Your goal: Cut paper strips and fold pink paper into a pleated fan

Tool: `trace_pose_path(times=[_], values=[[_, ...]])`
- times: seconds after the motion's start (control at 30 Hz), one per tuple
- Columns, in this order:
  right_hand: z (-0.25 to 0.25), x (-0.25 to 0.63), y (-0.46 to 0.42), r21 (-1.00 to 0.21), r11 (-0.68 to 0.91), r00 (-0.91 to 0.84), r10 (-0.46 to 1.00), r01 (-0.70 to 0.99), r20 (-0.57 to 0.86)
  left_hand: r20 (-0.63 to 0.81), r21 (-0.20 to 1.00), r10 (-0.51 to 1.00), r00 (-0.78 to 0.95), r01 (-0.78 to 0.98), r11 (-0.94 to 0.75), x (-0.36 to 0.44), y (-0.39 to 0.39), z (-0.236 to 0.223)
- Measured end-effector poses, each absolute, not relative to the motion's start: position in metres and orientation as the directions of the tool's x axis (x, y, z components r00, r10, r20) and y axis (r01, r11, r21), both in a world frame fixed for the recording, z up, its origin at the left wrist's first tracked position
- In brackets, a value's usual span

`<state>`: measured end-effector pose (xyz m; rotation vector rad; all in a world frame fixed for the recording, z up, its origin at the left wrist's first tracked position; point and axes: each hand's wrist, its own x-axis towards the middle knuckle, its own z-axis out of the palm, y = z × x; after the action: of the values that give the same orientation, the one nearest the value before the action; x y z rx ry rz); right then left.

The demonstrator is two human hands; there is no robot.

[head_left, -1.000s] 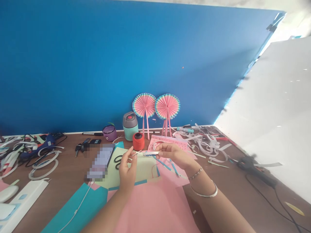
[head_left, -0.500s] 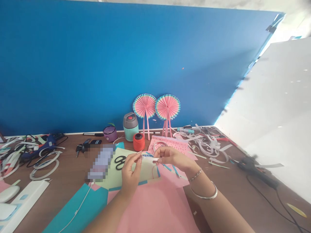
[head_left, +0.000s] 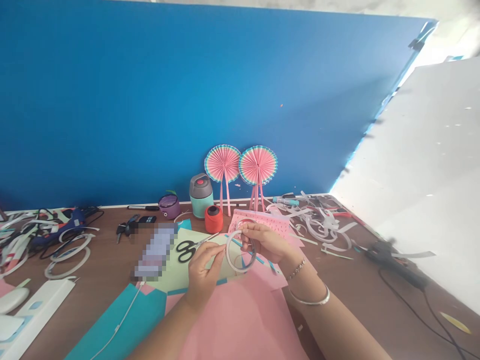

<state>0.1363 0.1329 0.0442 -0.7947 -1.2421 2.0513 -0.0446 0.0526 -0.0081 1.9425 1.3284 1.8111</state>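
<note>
Upright between both hands, a roll of white tape (head_left: 229,260) shows its open ring towards me. My right hand (head_left: 264,242) grips its upper right rim between thumb and fingers. At the left rim, the thumb and fingertips of my left hand (head_left: 204,270) are pinched together against the roll; whether they hold a loose tape end is too small to see. Just behind the left hand lie black-handled scissors (head_left: 185,251) on a pale green sheet (head_left: 172,275). Pink paper (head_left: 240,315) spreads beneath the hands, and blue strips (head_left: 272,265) lie right of the roll.
Two pink pleated paper fans (head_left: 224,164) lean on the blue board (head_left: 150,100). Before them stand a turquoise flask (head_left: 202,205) and a red container (head_left: 213,220). Paper scraps (head_left: 326,225) and a glue gun (head_left: 386,255) lie right; a power strip (head_left: 45,310) and a blurred-out phone (head_left: 155,252) left.
The tape roll has turned from nearly edge-on to showing its full ring. My right hand still grips it, and the left fingertips have come to its left rim. The scissors are less covered.
</note>
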Motion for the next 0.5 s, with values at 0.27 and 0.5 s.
trace_pose_path(times=[0.27, 0.5], values=[[0.0413, 0.134, 0.1338, -0.88, -0.414, -0.644, 0.743, -0.231, -0.18, 0.621, 0.74, 0.769, -0.152, 0.438, -0.511, -0.0424, 0.0497, -0.0066], [0.0439, 0.1339, 0.1327, -0.87, -0.429, -0.647, 0.739, -0.241, -0.185, 0.59, 0.773, 0.788, -0.176, 0.405, -0.488, -0.042, 0.0489, -0.0087]])
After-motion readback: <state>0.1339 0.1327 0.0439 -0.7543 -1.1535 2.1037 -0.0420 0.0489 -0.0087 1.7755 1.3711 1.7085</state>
